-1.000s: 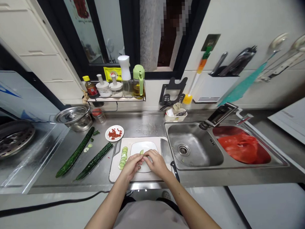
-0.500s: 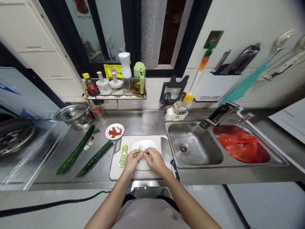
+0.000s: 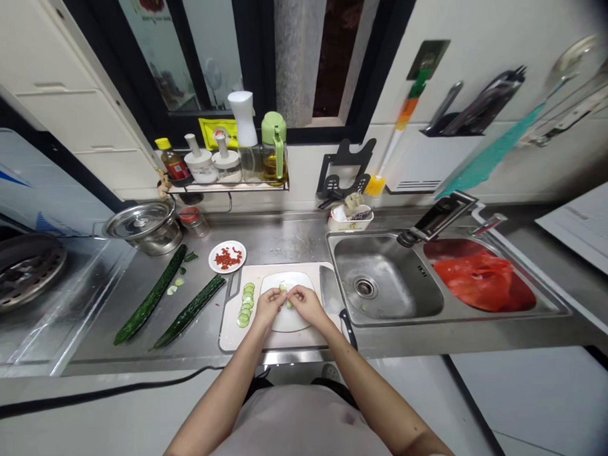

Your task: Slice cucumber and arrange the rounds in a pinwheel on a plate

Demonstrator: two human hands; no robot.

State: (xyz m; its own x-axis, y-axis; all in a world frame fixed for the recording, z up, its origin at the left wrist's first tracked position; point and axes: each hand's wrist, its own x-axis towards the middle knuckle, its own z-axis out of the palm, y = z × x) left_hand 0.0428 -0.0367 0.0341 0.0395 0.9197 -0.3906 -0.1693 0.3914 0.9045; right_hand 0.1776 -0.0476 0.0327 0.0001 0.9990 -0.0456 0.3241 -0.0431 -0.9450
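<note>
Over a white square plate (image 3: 292,321), my left hand (image 3: 269,307) and my right hand (image 3: 306,304) meet with their fingertips pinched. Between them is a cucumber slice (image 3: 283,286), partly covered by the fingers. A bit of green also shows just below the fingertips; whether it is the same slice I cannot tell. The plate rests on a pale cutting board (image 3: 231,337). To the left of the plate, overlapping cucumber slices (image 3: 245,306) lie in a row on the board. A knife (image 3: 348,328) lies at the board's right edge, its black handle towards me.
Two long cucumbers (image 3: 190,313) lie on the steel counter at left, near cucumber ends (image 3: 175,286). Behind the board sits a small dish (image 3: 215,261) of red pieces. A lidded pot (image 3: 157,236) stands back left; a double sink (image 3: 391,316) is at right.
Both hands stay over the plate, their fingers slightly shifted around the slice. A green bit now shows below the fingertips. The whole view has moved a little.
</note>
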